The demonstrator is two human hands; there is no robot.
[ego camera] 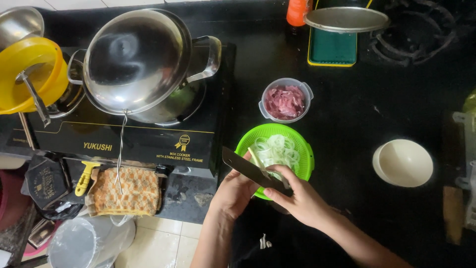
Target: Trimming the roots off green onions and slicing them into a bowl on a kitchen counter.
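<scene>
A: State the position of both hands.

B: The right hand (297,201) and the left hand (235,191) meet over the near rim of the green colander (305,154), at the front edge of the black counter (357,114).

A: State the condition of the fingers.

B: The right-hand fingers are wrapped tight around the handle of a knife (250,171). The blade points up and to the left, across the left hand. The left-hand fingers are curled narrow around a pale piece of onion (256,160), held against the blade just above the colander rim.

A: Contents of the colander?

B: White onion rings (277,149), piled loosely. The colander sits on the counter, just right of the black cooker (148,139).

A: Adjacent items?

B: A small clear tub of raw sliced meat (285,101) stands just behind the colander. A cream bowl (404,163) lies well apart to the right. A steel wok (141,62) rests tilted on the cooker. A yellow strainer (29,74) stands at the far left. A checked cloth (126,191) hangs below the cooker.
</scene>
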